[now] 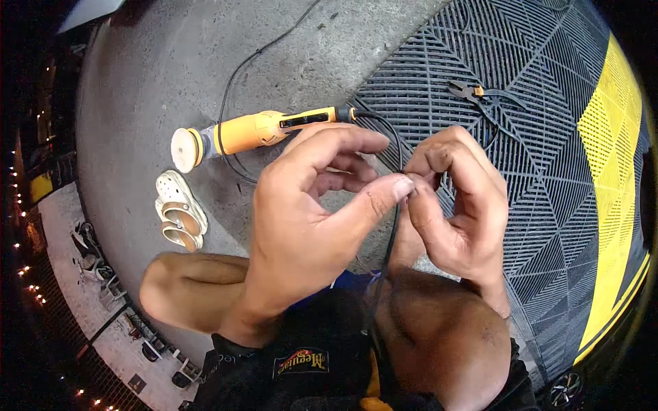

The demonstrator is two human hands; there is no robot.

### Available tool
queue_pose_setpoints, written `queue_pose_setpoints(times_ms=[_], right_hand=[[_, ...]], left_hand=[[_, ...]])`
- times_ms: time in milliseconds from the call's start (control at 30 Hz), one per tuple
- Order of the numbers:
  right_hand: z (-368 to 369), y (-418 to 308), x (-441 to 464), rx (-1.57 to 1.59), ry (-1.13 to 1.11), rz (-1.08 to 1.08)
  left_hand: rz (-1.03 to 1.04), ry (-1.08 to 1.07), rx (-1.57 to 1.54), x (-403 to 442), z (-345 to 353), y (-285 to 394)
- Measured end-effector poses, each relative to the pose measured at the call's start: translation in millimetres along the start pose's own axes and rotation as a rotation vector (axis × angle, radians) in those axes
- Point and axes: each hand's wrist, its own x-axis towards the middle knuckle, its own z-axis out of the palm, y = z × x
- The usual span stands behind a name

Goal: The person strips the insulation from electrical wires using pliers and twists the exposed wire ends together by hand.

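Note:
My left hand (pixel 319 198) is raised above my lap, its thumb reaching the black cable (pixel 393 233) and its other fingers curled and apart from the thumb. Beside it, my right hand (pixel 456 198) pinches thumb against forefinger at the same cable; the fingers hide the exact spot. The cable runs from the rear of a yellow power tool (pixel 257 131) with a round pale pad, lying on the floor behind my left hand, and passes down towards my lap.
Pliers (pixel 486 94) lie open on the black grid mat (pixel 548 171), which has a yellow stripe (pixel 613 164). Pale clogs (pixel 181 211) stand on the concrete floor (pixel 144 103) at left. Thin cable (pixel 257 51) crosses the floor. My bent knees frame the lower view.

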Motion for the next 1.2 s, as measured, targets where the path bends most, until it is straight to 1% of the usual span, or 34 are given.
queue_pose_setpoints(times_ms=[67, 100, 167, 300, 367, 400, 467, 500, 533, 567, 600, 667, 700, 767, 800, 867, 900, 933, 967, 1000, 1033, 1067, 1100, 1133, 1167, 1200], right_hand=[[1, -1, 1, -0.108, 0.025, -0.061], [2, -1, 1, -0.108, 0.024, -0.061], [4, -1, -1, -0.146, 0.028, -0.081], [6, 3, -1, -0.124, 0.033, -0.096], [6, 7, -1, 0.024, 0.013, -0.001], [8, 10, -2, 0.026, 0.016, 0.001], [10, 18, -4, 0.216, 0.0, 0.059], [13, 15, -4, 0.311, 0.007, 0.157], [13, 14, -5, 0.313, 0.013, 0.16], [13, 14, -7, 0.362, -0.03, 0.237], [12, 14, -8, 0.411, -0.075, 0.312], [10, 12, -8, 0.385, -0.098, 0.348], [9, 12, -8, 0.385, -0.111, 0.351], [11, 10, -8, 0.374, -0.113, 0.366], [10, 8, -7, 0.375, -0.104, 0.368], [10, 3, -6, 0.389, -0.14, 0.528], [12, 12, -7, 0.398, -0.024, 0.595], [7, 25, -12, 0.399, -0.005, 0.638], [9, 20, -18, 0.51, 0.022, 0.64], [11, 14, -20, 0.622, 0.023, 0.626], [6, 13, -20, 0.698, -0.029, 0.627], [5, 13, -16, 0.657, 0.006, 0.572], [2, 16, -13, 0.564, 0.022, 0.538], [0, 19, -9, 0.471, 0.029, 0.509], [-2, 18, -6, 0.448, 0.033, 0.544], [0, 20, -5, 0.444, 0.029, 0.539]], left_hand=[[0.018, -0.072, -0.017, 1, -3, -4], [0.017, -0.071, -0.018, 3, -5, -9], [0.36, -0.101, 0.251, 7, -10, -18], [0.369, -0.064, 0.341, 5, -2, -17], [0.54, -0.054, 0.417, 8, 0, -27], [0.539, -0.057, 0.418, 8, 1, -31], [0.466, -0.053, 0.249, 8, 2, -36], [0.463, -0.059, 0.251, 7, 2, -38], [0.388, -0.076, 0.192, 5, 1, -39], [0.311, -0.092, 0.132, 3, 1, -39], [0.309, -0.096, 0.135, 0, 2, -37], [0.117, -0.065, 0.004, -5, 5, -31], [0.114, -0.071, 0.006, -5, 5, -32], [0.189, -0.065, 0.028, -6, 5, -36], [0.188, -0.073, 0.031, -6, 5, -40], [0.313, -0.04, -0.002, -8, 3, -47], [0.364, 0.005, -0.086, -11, 2, -39], [0.412, 0.041, -0.169, -13, -1, -28], [0.4, 0.111, -0.18, -9, -3, -23], [0.373, 0.047, -0.128, -1, -14, -28], [0.325, 0.047, -0.207, -1, -16, -29], [0.27, 0.022, -0.289, 1, -16, -29], [0.273, 0.014, -0.285, 2, -15, -29], [0.227, -0.001, -0.302, 1, -14, -30], [0.187, -0.016, -0.321, 2, -14, -30], [0.194, -0.013, -0.325, 3, -15, -32]])
